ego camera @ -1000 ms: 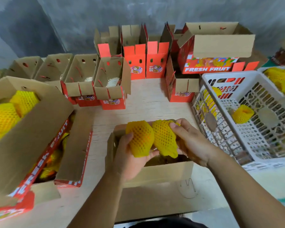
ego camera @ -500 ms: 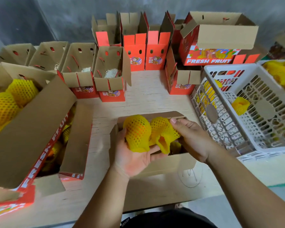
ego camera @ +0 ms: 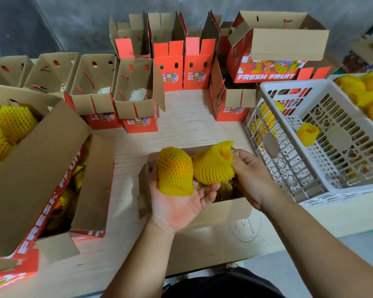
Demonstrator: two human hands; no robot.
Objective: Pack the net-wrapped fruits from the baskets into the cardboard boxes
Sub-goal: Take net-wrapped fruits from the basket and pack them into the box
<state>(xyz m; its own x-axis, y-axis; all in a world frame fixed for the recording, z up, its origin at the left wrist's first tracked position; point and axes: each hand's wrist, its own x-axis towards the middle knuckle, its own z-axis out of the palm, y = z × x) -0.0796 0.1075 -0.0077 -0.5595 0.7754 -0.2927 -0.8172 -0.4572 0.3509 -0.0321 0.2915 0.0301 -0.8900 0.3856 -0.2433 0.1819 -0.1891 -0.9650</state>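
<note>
Two fruits in yellow foam net are held over a small open cardboard box (ego camera: 224,209) at the table's front. My left hand (ego camera: 177,203) lies palm up under the left fruit (ego camera: 174,171), cradling it. My right hand (ego camera: 249,175) pinches the net of the right fruit (ego camera: 212,166), whose open net end points up. More yellow net shows inside the box beneath them. To the right stands a white plastic basket (ego camera: 323,181) with one loose yellow net (ego camera: 307,134) in it.
A large "FRESH FRUIT" box (ego camera: 41,179) on the left holds several netted fruits. Several small open boxes (ego camera: 136,104) line the back, some with straw. Another large box (ego camera: 278,46) stands back right. A second basket (ego camera: 366,93) of netted fruits sits far right.
Both hands have stayed over the front box. The right fruit has been turned so its net opening faces up, and my left palm has opened flatter under the left fruit.
</note>
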